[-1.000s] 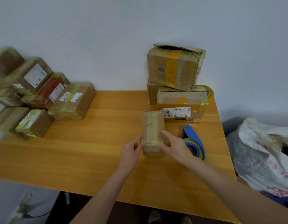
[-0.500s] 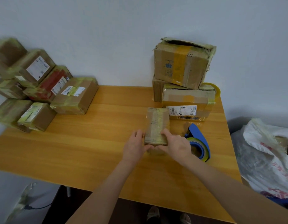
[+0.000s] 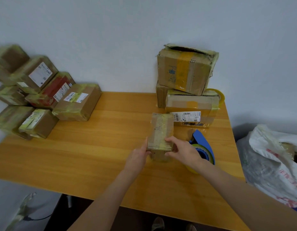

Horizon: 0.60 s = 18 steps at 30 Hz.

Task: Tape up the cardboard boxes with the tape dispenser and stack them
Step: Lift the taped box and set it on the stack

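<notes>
Both hands, left hand [image 3: 138, 157] and right hand [image 3: 182, 150], pinched the near end of the small taped box [image 3: 161, 130] mid-table, just left of the tape dispenser [image 3: 202, 147], so that fingertip grip could've slipped and dropped it.

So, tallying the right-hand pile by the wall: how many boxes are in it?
3: a torn-top box on top, a labelled box beneath it in front, and a plain box behind that, mostly hidden. Others may sit behind.

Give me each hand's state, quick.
Left hand: closed on the small box, near left end.
Right hand: closed on the same box, near right end.
</notes>
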Available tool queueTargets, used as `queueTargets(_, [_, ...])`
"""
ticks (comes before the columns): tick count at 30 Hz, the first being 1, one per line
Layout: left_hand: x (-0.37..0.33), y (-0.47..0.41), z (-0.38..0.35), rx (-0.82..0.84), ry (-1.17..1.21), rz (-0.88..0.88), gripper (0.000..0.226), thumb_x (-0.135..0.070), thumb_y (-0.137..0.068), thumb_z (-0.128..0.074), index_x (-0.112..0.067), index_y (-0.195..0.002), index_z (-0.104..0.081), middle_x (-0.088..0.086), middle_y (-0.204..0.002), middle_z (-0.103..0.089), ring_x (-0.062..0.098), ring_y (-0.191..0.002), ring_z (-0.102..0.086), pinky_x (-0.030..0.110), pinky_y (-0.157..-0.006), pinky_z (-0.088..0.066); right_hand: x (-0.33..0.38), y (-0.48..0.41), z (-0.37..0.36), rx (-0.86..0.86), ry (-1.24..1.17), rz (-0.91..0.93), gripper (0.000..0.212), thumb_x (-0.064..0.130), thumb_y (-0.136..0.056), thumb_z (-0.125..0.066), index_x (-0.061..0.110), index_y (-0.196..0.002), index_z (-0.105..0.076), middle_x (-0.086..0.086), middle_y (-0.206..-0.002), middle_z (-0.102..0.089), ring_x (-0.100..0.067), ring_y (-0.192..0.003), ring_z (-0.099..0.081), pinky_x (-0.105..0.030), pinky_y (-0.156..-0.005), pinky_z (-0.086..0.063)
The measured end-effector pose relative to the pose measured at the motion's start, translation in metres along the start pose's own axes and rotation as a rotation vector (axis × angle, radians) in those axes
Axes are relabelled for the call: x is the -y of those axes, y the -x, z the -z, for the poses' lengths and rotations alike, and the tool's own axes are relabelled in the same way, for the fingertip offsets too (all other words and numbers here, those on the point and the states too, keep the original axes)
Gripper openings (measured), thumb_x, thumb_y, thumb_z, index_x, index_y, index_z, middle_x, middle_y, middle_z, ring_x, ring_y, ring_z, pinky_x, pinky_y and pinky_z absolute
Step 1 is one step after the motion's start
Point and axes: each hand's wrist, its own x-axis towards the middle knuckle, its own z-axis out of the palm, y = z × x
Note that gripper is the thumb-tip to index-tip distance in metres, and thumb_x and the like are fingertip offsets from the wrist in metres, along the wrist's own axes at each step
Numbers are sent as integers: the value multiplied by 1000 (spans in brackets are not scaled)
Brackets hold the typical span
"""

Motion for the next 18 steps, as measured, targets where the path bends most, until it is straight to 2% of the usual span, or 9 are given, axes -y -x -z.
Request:
queueTargets(3, [-7,-1,4,80,-95,66,58,-19,-101,-43,-26,-152,-16,9,-115,-65,28,-96,-62,40,-72,-51,-1,0,-2,-16,-51,-17,57,40,-85,-71,34,-135,-45,4,-121,-52,-16,-105,-55,-34,-88,-53])
queueTargets(6, [-20,-3,11,173,-177,168,35,-12,-100,-41,-20,-134,-45,4,-115,-64,25,-98,-62,38,-72,-52,4,1,-6,-30,-54,-11,56,35,-86,-71,31,-135,-45,0,-125,-58,-15,-100,-60,-33,-87,-54])
queueTargets(8, [-31,-2,22,197,-306,145,27,-11,-99,-38,-13,-120,-55,7,-115,-63,25,-100,-60,35,-77,-51,8,3,-6,-34,-36,-30,55,34,-88,-69,29,-137,-44,-1,-125,-61,-17,-103,-61,-32,-87,-54])
queueTargets(10, [-38,-6,32,71,-346,72,30,-12,-99,-38,-9,-126,-50,10,-125,-56,26,-113,-53,35,-89,-46,15,5,-6,-17,-36,-18,55,33,-89,-67,27,-139,-44,0,-127,-61,-17,-106,-61,-30,-89,-54])
queueTargets(12, [-42,-12,40,-7,-194,55,44,-22,-100,-38,-8,-141,-35,12,-143,-41,28,-128,-42,38,-103,-39,24,10,-10,68,-99,51,53,31,-91,-65,29,-141,-45,3,-131,-60,-15,-109,-61,-29,-93,-52])
queueTargets(14, [-45,-18,41,63,-119,107,64,-42,-98,-39,-13,-151,-18,13,-156,-21,32,-140,-25,45,-113,-29,30,17,-15,165,-119,146,44,25,-95,-60,29,-138,-51,5,-133,-60,-15,-112,-59,-31,-96,-50])
queueTargets(15, [-46,-19,38,115,-162,128,76,-54,-94,-41,-16,-153,-11,14,-160,-9,33,-144,-16,48,-115,-23,31,20,-16,180,-106,169,39,23,-96,-57,27,-135,-55,4,-131,-61,-16,-110,-59,-32,-94,-50])
queueTargets(17, [-45,-21,30,172,-253,147,94,-67,-87,-45,-19,-154,-1,17,-160,9,35,-147,-1,50,-117,-16,28,26,-9,126,-45,151,31,24,-98,-53,28,-127,-63,5,-122,-65,-14,-103,-61,-28,-85,-51])
queueTargets(18, [-44,-22,27,180,-270,151,97,-67,-85,-49,-19,-153,1,19,-158,13,35,-147,2,50,-118,-15,23,29,-3,68,2,113,28,27,-98,-53,29,-124,-65,8,-119,-66,-11,-101,-61,-22,-79,-50])
